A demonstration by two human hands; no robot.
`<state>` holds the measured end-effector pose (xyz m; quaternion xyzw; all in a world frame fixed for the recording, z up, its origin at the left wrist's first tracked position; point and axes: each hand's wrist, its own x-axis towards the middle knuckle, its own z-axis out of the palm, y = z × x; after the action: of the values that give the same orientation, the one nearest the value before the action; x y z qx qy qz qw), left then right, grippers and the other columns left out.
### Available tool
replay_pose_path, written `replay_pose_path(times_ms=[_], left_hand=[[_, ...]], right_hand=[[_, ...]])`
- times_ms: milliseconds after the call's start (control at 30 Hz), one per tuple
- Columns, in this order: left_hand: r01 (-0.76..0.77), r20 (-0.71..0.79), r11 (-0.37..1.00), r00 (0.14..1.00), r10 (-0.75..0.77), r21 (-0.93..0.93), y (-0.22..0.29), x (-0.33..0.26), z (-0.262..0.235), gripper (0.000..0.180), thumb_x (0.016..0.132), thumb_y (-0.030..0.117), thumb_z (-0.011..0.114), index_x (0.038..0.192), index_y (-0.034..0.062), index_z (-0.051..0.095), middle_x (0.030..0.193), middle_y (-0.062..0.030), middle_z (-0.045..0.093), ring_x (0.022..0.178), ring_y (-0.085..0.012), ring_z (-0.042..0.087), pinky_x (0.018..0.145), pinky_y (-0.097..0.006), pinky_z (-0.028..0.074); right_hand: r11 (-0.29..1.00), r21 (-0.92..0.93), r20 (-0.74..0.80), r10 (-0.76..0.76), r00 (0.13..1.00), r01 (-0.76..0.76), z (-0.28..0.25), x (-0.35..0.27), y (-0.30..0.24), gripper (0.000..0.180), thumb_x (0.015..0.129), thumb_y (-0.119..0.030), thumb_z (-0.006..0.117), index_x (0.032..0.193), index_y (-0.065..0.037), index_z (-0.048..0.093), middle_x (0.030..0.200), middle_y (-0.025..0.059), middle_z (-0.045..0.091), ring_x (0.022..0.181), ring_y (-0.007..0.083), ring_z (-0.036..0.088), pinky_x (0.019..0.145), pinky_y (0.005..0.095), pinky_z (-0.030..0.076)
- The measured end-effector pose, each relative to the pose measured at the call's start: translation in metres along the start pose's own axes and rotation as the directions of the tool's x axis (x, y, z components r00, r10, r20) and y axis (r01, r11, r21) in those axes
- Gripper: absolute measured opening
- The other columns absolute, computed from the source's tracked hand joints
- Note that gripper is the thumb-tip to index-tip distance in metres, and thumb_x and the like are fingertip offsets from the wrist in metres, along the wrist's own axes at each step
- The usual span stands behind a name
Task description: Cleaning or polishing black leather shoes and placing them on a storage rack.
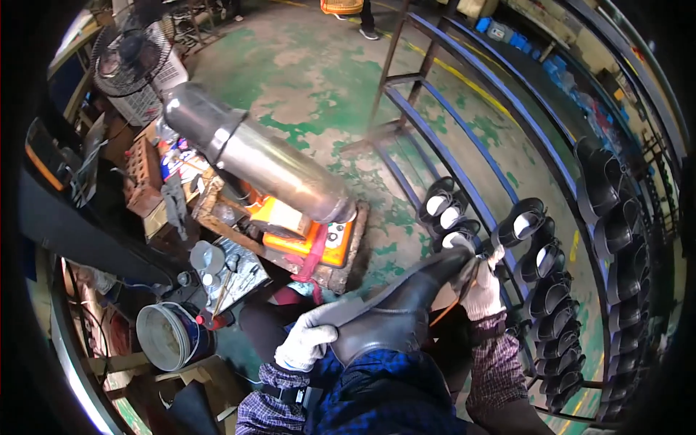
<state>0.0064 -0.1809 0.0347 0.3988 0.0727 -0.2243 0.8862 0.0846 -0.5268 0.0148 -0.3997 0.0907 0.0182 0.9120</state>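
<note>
A black leather shoe point(384, 326) lies slanted across my lap, its sole edge toward the upper left. My left hand point(308, 341), in a white knit glove, grips its near end, with the thumb on the leather. At the far end of the shoe is my right hand point(484, 293), gloved too, with its fingers closed round a thin orange-brown stick point(444, 313). The working end of that stick is hidden behind the hand and the shoe. Blue checked cloth point(391, 384) covers my lap below the shoe.
A blue metal rack point(464, 119) with several black shoes point(554, 319) stands close on my right. To the left are a metal cylinder point(283, 170) over an orange machine point(337, 246), a small table point(239, 272) with cups, a bucket point(163, 337) and a fan point(130, 54).
</note>
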Motion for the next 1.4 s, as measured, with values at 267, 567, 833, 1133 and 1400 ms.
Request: replay_pose_path(times_ms=[267, 567, 833, 1133, 1400], left_hand=[[-0.094, -0.036, 0.985, 0.995, 0.09, -0.145, -0.003, 0.068, -0.025, 0.062, 0.072, 0.004, 0.06, 0.132, -0.0097, 0.049, 0.129, -0.019, 0.059, 0.122, -0.023, 0.054, 0.104, -0.029, 0.039], [-0.201, -0.141, 0.949, 0.975, 0.171, -0.242, 0.015, 0.052, -0.046, 0.059, 0.078, 0.015, 0.069, 0.13, -0.0061, 0.051, 0.125, -0.0177, 0.061, 0.113, -0.0248, 0.06, 0.097, -0.034, 0.048], [0.111, -0.187, 0.9, 0.96, -0.206, -0.421, -0.004, -0.009, -0.039, 0.077, 0.088, 0.057, 0.054, 0.141, 0.0036, 0.038, 0.107, -0.0267, 0.055, 0.063, -0.0188, 0.051, 0.043, -0.016, 0.041], [0.606, 0.584, 0.094, 0.789, -0.19, -0.79, -0.013, 0.074, -0.029, 0.081, 0.086, 0.026, 0.073, 0.146, 0.0013, 0.024, 0.112, -0.0146, 0.042, 0.089, -0.0197, 0.046, 0.054, -0.017, 0.049], [0.248, 0.144, 0.911, 0.967, -0.211, -0.33, 0.002, 0.14, 0.016, 0.053, 0.1, 0.052, 0.039, 0.121, 0.0071, 0.058, 0.092, -0.0138, 0.07, 0.062, -0.0186, 0.063, 0.048, -0.023, 0.048]], right_hand=[[0.992, -0.122, 0.146, -0.02, 0.989, 0.038, 0.046, 0.072, -0.021, 0.038, 0.091, -0.035, 0.064, 0.089, 0.001, 0.056, 0.084, 0.0108, 0.058, 0.066, 0.0173, 0.055, 0.058, 0.0284, 0.045], [0.992, -0.118, 0.328, 0.09, 0.941, -0.054, 0.104, 0.129, 0.01, 0.031, 0.082, -0.029, 0.074, 0.082, 0.0, 0.065, 0.108, 0.0164, 0.061, 0.078, 0.0149, 0.062, 0.063, 0.0262, 0.052], [0.867, -0.371, 0.267, 0.442, 0.856, -0.332, 0.107, 0.101, 0.022, 0.064, 0.088, -0.041, 0.068, 0.126, 0.008, 0.054, 0.09, 0.0045, 0.064, 0.081, 0.0101, 0.057, 0.072, 0.0213, 0.044], [0.986, -0.145, 0.025, -0.076, 0.997, 0.079, 0.068, 0.098, -0.021, 0.026, 0.088, -0.025, 0.068, 0.079, -0.004, 0.054, 0.072, 0.0023, 0.048, 0.079, 0.0196, 0.049, 0.08, 0.0305, 0.04], [0.998, -0.052, -0.274, -0.055, 0.96, 0.042, 0.063, 0.106, -0.073, 0.023, 0.091, -0.023, 0.062, 0.103, -0.006, 0.052, 0.096, 0.0118, 0.061, 0.093, 0.026, 0.061, 0.085, 0.038, 0.053]])
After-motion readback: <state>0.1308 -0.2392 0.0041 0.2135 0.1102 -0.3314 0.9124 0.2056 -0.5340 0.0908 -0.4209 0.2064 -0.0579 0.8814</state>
